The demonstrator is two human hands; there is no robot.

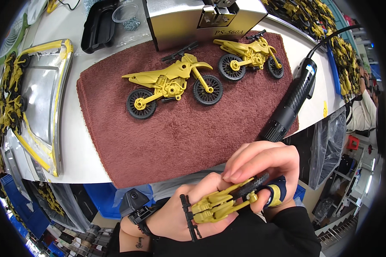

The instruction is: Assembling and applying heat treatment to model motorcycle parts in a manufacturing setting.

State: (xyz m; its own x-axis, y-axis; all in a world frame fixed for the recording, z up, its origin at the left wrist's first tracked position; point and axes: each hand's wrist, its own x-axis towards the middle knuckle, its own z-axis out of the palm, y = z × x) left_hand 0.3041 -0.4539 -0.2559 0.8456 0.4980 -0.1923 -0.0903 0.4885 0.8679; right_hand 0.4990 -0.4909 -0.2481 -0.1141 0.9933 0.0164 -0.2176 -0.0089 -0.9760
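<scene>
Low in front of my body, my left hand point(173, 214) is closed around a yellow toy motorcycle point(214, 207), whose black handlebar sticks out on the left. The fingers of my right hand point(270, 160) close on its front end, by the black wheel point(251, 186). Much of the toy is hidden in my hands. A dark blue and yellow band point(276, 193) is at my right hand. Two more yellow toy motorcycles lie on the brown towel point(176, 141): a nearer one point(169, 83) and one point(248, 55) farther right.
A black electric screwdriver point(292, 98) with a cable lies along the towel's right edge. Behind stands a metal box-shaped machine point(171, 28). A black tray point(92, 43) and small screws point(131, 24) are back left. A metal tray point(40, 107) with yellow tape stands left; piled toys point(345, 64) lie right.
</scene>
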